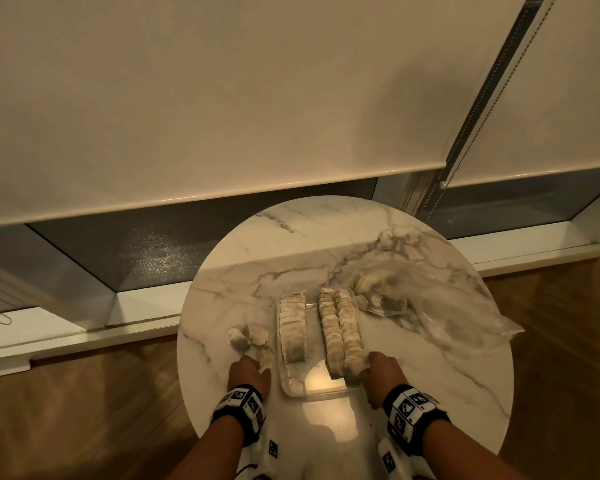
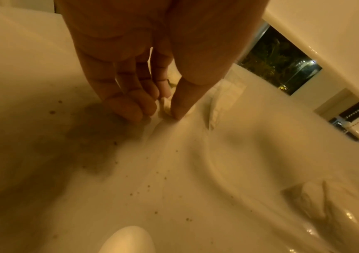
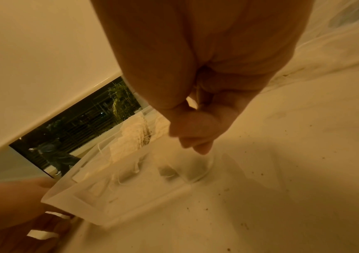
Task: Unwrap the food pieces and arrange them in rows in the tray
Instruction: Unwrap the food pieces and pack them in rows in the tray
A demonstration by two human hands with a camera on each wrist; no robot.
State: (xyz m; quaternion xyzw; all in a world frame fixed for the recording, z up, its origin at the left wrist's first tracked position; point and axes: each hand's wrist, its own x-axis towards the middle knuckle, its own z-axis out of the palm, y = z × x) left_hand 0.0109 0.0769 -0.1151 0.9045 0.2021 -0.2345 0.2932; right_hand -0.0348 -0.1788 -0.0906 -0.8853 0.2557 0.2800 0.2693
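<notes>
A clear plastic tray (image 1: 312,393) on the round marble table (image 1: 326,237) holds three lengthwise rows of pale food pieces (image 1: 293,327). My left hand (image 1: 258,362) is on the table left of the tray. In the left wrist view that left hand (image 2: 167,109) points down, with a small crumpled pale wrapper (image 2: 164,104) pinched between thumb and fingers. My right hand (image 1: 364,370) is at the tray's near right corner, beside the front end of the right row (image 1: 352,368). The right wrist view shows the right hand (image 3: 196,145) with fingers bunched over the tray rim (image 3: 113,205); any held thing is hidden.
Crumpled wrappers (image 1: 246,336) lie left of the tray, just beyond my left hand. A clear plastic bag (image 1: 430,299) with wrapped pieces (image 1: 378,296) sprawls at the right rear. Crumbs dot the tabletop. A window sill and roller blinds (image 1: 222,98) stand behind the table.
</notes>
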